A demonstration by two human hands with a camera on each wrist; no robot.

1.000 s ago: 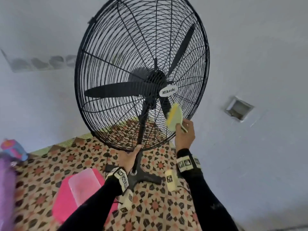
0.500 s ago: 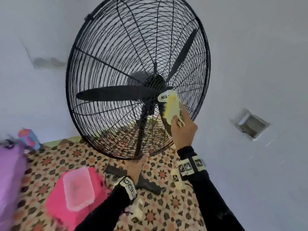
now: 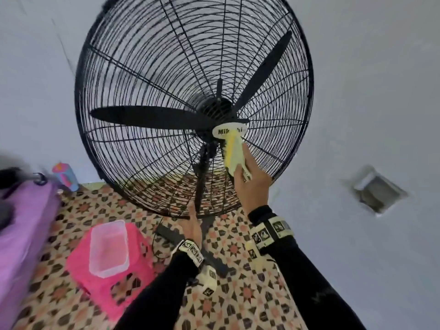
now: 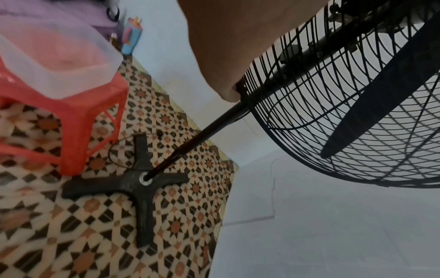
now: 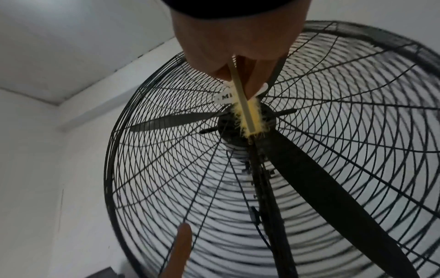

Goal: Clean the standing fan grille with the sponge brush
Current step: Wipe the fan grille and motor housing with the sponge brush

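Observation:
The black wire fan grille (image 3: 142,67) fills the head view, tilted back toward the wall. My right hand (image 3: 252,184) grips the handle of the yellow sponge brush (image 3: 234,151). The brush head lies against the grille just under the white centre badge (image 3: 222,132). In the right wrist view the brush (image 5: 247,116) sits over the hub, on the grille (image 5: 166,169). My left hand (image 3: 192,227) reaches up to the grille's lower rim, one finger (image 5: 181,248) straight along the wires. In the left wrist view that hand (image 4: 228,56) touches the rim (image 4: 243,94) beside the pole.
The fan's pole (image 4: 202,135) runs down to a black cross base (image 4: 140,184) on the patterned floor. A pink stool (image 3: 114,289) with a clear plastic box (image 3: 108,248) stands to the left. Purple furniture (image 3: 19,234) and a colourful cup (image 3: 65,177) are further left. The wall has a recess (image 3: 378,191).
My right hand has carried the brush up the grille, from below the hub to the centre badge. The left hand stays at the lower rim.

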